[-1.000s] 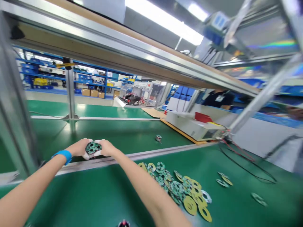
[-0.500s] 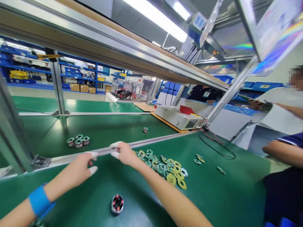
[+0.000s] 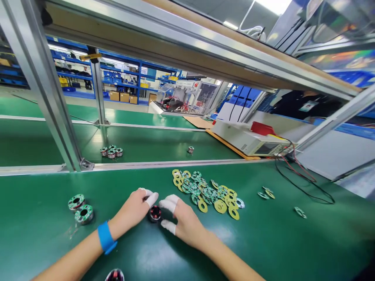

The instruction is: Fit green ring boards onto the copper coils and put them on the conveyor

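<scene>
At the lower centre of the frame, on a green-matted worktop [image 3: 263,242], the left hand [image 3: 133,210] and the right hand [image 3: 183,220] meet around a small round wound coil [image 3: 154,213] with a dark, reddish core, which sits on the mat between them. Both hands wear white finger cots; the left grip has its fingertips touching the coil's left side, the right grip has a forefinger and thumb partly spread about its right side, so neither hand is fully closed on it. A blue wristband [image 3: 105,237] circles the left wrist. To the left lie two coils capped with green circuit boards [image 3: 80,208], touching each other. Right of the hands spreads a loose heap of green and yellow ring-shaped boards [image 3: 205,191], with a few strays [image 3: 265,193] farther right. An aluminium rail [image 3: 175,164] parts this mat from a second green surface behind, where a cluster of finished coils [image 3: 111,151] and a single one [image 3: 190,149] rest. At upper right stands a white test instrument [image 3: 249,140] with red and black leads [image 3: 304,179]; blue storage shelving [image 3: 117,78] fills the far hall.
</scene>
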The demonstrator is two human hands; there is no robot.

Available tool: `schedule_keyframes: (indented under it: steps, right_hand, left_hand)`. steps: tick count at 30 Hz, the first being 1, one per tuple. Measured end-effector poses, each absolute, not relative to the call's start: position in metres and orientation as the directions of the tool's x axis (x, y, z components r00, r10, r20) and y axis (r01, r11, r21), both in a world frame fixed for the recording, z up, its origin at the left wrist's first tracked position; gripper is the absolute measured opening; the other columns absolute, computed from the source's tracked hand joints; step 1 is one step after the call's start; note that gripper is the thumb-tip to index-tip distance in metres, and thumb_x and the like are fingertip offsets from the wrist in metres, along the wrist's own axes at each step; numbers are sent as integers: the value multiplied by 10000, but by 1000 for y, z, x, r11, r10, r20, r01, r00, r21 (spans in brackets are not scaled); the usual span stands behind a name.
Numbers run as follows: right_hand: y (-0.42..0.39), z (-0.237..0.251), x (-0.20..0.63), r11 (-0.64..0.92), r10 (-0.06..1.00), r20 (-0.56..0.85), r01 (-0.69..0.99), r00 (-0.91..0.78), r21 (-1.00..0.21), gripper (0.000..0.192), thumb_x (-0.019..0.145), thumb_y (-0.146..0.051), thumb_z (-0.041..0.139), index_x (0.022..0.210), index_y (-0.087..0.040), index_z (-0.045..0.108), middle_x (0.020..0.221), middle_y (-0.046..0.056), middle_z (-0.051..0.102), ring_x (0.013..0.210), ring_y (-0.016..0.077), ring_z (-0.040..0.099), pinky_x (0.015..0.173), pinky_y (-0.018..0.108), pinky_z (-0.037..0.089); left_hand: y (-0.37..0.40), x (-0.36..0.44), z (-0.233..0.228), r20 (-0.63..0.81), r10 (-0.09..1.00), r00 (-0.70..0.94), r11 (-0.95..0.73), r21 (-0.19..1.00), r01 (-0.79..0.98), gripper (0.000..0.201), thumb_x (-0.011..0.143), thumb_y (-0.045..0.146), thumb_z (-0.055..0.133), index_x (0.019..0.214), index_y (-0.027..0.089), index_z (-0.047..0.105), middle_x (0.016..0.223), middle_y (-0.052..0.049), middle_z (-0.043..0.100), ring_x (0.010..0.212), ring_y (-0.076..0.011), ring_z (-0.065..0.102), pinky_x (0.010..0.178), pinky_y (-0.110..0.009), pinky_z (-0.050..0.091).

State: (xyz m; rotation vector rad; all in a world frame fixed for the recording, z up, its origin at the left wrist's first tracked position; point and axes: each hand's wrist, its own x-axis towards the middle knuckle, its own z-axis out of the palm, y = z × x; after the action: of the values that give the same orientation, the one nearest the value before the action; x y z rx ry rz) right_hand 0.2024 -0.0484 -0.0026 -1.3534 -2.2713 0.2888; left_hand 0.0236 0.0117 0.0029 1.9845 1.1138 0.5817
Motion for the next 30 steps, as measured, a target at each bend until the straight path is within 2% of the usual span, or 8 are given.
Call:
schedule_keyframes:
  steps: [4, 9, 15, 17, 20, 24, 28, 30]
  right_hand:
    - [-49, -1, 209, 627, 742, 402, 767, -537, -133, 357, 745, -2, 442, 911, -230, 661, 843, 49, 625, 752, 168, 538, 628, 239, 450]
    - [-5, 9, 233, 86, 956, 289, 989, -48, -119, 282, 799, -93, 484, 1003, -183, 656, 985, 99, 642, 938, 215, 569, 797, 298, 452]
    - [34, 5, 235, 17, 974, 228, 992, 12, -126, 145, 732, -170, 613, 845, -121, 688, 840, 153, 669, 896, 307, 571, 770, 390, 439]
    - [32, 3, 234, 20, 972, 233, 985, 21, -173, 140, 722, -90, 562, 772, -122, 689, 802, 156, 674, 901, 306, 574, 799, 410, 428]
    - [19, 6, 234, 46, 966, 257, 953, 34, -300, 241, 754, -72, 493, 878, -139, 690, 887, 142, 686, 928, 272, 586, 838, 409, 438]
    - [2, 10, 224, 139, 973, 230, 839, -17, -526, 274, 823, -192, 469, 1015, -162, 662, 925, 83, 705, 765, 185, 650, 692, 313, 543]
    - [-12, 7, 197, 153, 987, 154, 452, -34, -879, 267, 783, -287, 544, 969, -168, 694, 809, 56, 704, 639, 166, 635, 535, 281, 565]
    - [-18, 8, 186, 107, 994, 108, 266, -11, -958, 276, 762, -317, 580, 969, -182, 702, 791, 49, 689, 615, 154, 610, 530, 282, 564]
  left_hand:
    - [5, 26, -6, 8, 869, 495, -286, 823, 490, 309, 799, 437, 494, 851, 170, 641, 815, -46, 601, 773, -191, 540, 721, -291, 410]
    - [-1, 31, -9, 32, 866, 499, -367, 718, 591, 390, 651, 444, 690, 894, 152, 600, 877, -59, 553, 800, -214, 525, 741, -325, 427]
    - [-3, 31, -15, 29, 821, 570, -473, 593, 652, 277, 675, 319, 714, 869, 158, 601, 926, -72, 558, 876, -230, 524, 791, -343, 433]
    - [0, 29, -17, 43, 819, 573, -485, 586, 649, 303, 678, 336, 719, 894, 154, 610, 943, -82, 564, 886, -237, 524, 800, -355, 436]
    - [7, 23, -16, 109, 834, 542, -475, 643, 601, 370, 704, 374, 690, 991, 157, 604, 973, -88, 577, 915, -242, 523, 820, -363, 434]
    - [15, 17, 0, 231, 849, 476, -454, 779, 433, 275, 877, 367, 433, 983, 185, 611, 979, -59, 606, 951, -205, 512, 867, -329, 397]
    - [17, 17, 15, 146, 826, 544, -410, 818, 404, 314, 874, 325, 384, 728, 184, 624, 781, -25, 613, 814, -186, 509, 730, -284, 386]
    - [16, 18, 16, 117, 818, 563, -395, 826, 403, 318, 853, 307, 399, 643, 177, 599, 695, -16, 592, 739, -173, 497, 663, -271, 362]
